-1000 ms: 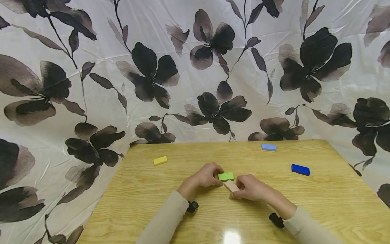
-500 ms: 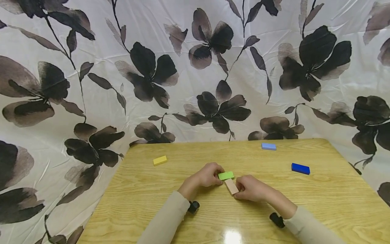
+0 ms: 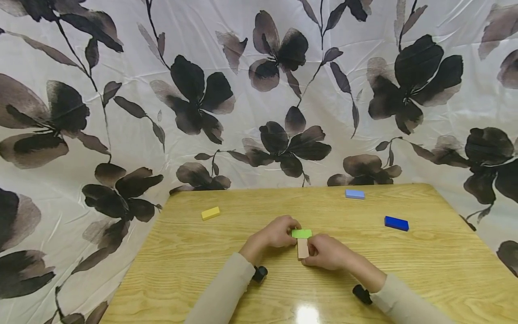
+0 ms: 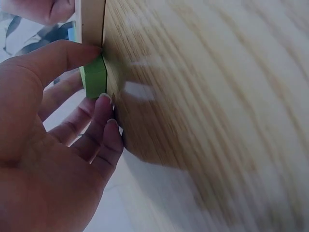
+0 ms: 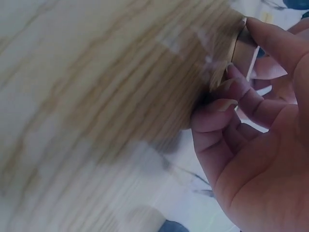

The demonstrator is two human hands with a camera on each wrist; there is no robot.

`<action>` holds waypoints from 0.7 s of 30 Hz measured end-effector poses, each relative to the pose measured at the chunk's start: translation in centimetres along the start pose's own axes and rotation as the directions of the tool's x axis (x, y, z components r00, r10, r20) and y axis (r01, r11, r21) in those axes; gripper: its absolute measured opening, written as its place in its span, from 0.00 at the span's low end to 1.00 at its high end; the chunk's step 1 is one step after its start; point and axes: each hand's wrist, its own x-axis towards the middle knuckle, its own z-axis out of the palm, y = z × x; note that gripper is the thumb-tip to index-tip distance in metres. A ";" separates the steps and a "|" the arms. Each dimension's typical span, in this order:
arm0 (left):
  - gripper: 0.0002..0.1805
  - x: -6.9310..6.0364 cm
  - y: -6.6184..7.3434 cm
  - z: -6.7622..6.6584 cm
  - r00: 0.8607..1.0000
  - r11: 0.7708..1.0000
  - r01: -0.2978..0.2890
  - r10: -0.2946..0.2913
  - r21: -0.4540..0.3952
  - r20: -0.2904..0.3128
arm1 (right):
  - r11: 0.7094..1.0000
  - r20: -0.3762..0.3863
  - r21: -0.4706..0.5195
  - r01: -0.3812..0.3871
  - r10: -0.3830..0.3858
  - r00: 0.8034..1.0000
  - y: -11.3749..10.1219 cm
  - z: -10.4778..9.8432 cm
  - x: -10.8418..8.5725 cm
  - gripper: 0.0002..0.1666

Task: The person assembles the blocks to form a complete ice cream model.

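So the left hand [image 3: 279,231] has its thumb and fingers bent in a narrow pinch, opened only about as wide as the thing between them: the left end of a lime-green rectangular block [image 3: 301,233]. In the left wrist view the thumb tip sits right by the corner where the two blocks meet, and the lower fingers are loosely curled down by the table.

The right hand [image 3: 328,252] is doing much the same, thumb and fingers curled in around the right side of a plain beige rectangular block [image 3: 302,249]. That one points toward the person, its far end up against the green block's near long side, so together they make a T.

Both lie flat on a yellowish wood-grain table [image 3: 194,261]. Further out, well apart: a yellow rectangular block [image 3: 211,213] off left, a dark blue rectangular block [image 3: 396,223] off right, and a light blue rectangular block [image 3: 354,194] near the back edge. Behind it all hangs white cloth [image 3: 226,22] with dark flowers.
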 end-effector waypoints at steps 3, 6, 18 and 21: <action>0.19 0.0 0.0 0.0 1.000 1.000 0.007 -0.008 0.010 0.002 | 1.000 -0.005 -0.006 -0.012 0.012 1.000 -0.2 0.2 0.0 0.20; 0.19 0.0 -0.1 0.1 1.000 1.000 0.012 -0.012 0.006 0.002 | 1.000 -0.008 -0.008 -0.018 0.018 1.000 -0.1 0.2 0.0 0.19; 0.19 -0.2 0.0 0.1 1.000 1.000 -0.012 0.011 -0.005 -0.014 | 0.999 0.012 0.051 -0.005 0.005 1.000 0.5 0.1 0.0 0.18; 0.19 -0.2 -0.2 0.1 1.000 1.000 -0.015 0.015 -0.004 -0.021 | 0.998 0.009 0.058 0.001 -0.001 1.000 0.6 0.1 0.1 0.18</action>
